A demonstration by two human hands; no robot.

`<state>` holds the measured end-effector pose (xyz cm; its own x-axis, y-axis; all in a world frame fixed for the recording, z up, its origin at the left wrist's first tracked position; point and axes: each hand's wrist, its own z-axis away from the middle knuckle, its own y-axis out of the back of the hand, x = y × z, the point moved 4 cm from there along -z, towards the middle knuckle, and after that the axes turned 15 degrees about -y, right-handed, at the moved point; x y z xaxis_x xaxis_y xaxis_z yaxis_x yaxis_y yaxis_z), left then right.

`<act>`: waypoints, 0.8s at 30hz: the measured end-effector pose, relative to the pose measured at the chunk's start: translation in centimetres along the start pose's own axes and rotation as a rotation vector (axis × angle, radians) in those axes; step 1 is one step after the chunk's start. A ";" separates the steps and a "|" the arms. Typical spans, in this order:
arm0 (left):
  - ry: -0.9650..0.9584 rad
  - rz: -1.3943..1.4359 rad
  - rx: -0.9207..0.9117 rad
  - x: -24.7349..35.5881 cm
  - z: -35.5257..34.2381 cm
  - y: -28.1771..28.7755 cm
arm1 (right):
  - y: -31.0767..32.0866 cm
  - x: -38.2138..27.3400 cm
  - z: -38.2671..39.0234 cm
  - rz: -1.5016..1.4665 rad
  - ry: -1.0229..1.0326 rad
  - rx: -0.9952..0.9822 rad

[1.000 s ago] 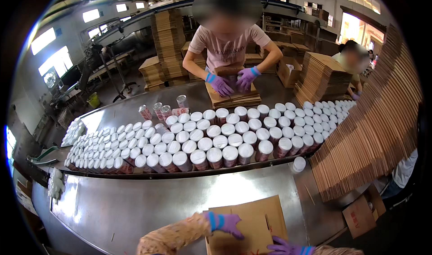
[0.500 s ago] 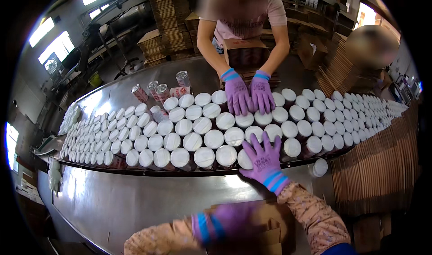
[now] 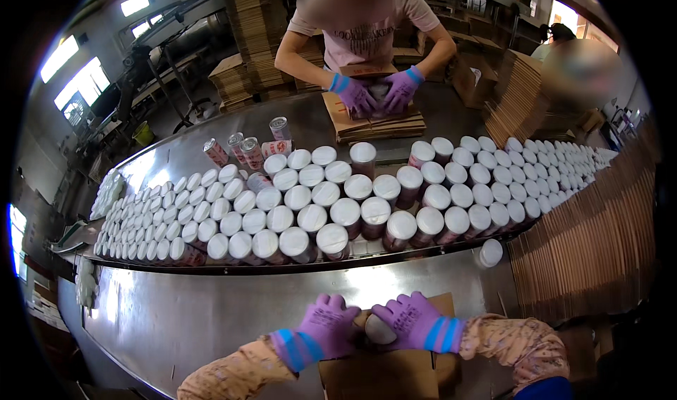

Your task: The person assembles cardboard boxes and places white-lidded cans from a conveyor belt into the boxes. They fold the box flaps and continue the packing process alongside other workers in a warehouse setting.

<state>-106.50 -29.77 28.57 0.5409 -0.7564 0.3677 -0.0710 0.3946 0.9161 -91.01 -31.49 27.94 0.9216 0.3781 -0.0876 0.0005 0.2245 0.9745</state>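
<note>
At the near edge of the metal table, my right hand [image 3: 415, 322] is closed round a white-lidded can [image 3: 381, 331] at the opening of a brown cardboard box [image 3: 377, 377]. My left hand [image 3: 328, 326] is beside it on the box's left, its fingers curled inward; what they grip is hidden. Both hands wear purple gloves with blue-striped cuffs. Ahead of them stand rows of upright cans with white lids [image 3: 332, 239], with gaps in the middle of the rows. One single white-lidded can [image 3: 489, 252] stands apart on the right.
Across the table, a co-worker's gloved hands [image 3: 377, 95] hold cans at a box on flat cartons [image 3: 381, 130]. Several cans without white lids [image 3: 250, 149] stand or lie at the far left. Cardboard sheets [image 3: 585, 255] are packed on the right. A metal rail [image 3: 233, 267] edges the rows.
My right hand has drawn back from the can rows to the box, bringing a can. My left hand has moved slightly left. The co-worker's hands have pulled back to their box with cans.
</note>
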 end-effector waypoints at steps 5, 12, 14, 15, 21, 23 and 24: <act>-0.361 0.829 -0.470 -3.0 -0.9 -6.4 | -3.7 -0.6 -1.8 -0.386 0.052 -0.804; -0.339 0.390 -0.387 0.1 0.2 -2.9 | -1.1 -2.1 -0.7 -0.345 0.123 -0.478; -0.042 -0.127 0.249 -3.6 -1.9 2.1 | 7.6 -1.4 -7.6 -0.170 0.010 -0.201; -0.152 -0.319 0.592 -3.6 -2.9 7.1 | 8.1 1.7 -6.9 0.109 -0.094 0.591; -0.234 -0.599 0.450 -6.9 -5.5 3.0 | 3.9 2.8 -8.2 0.267 -0.341 0.519; -0.428 -0.557 0.521 -6.5 -4.4 1.7 | 2.9 3.7 -6.9 0.354 -0.113 0.683; -0.498 -0.519 0.550 -5.4 -3.4 1.9 | 1.7 5.5 -6.7 0.438 0.044 0.746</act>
<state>-106.75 -23.18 27.77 0.2008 -0.9582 -0.2038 -0.3786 -0.2678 0.8860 -88.53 -23.05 27.72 0.8824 0.3308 0.3345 -0.0820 -0.5920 0.8018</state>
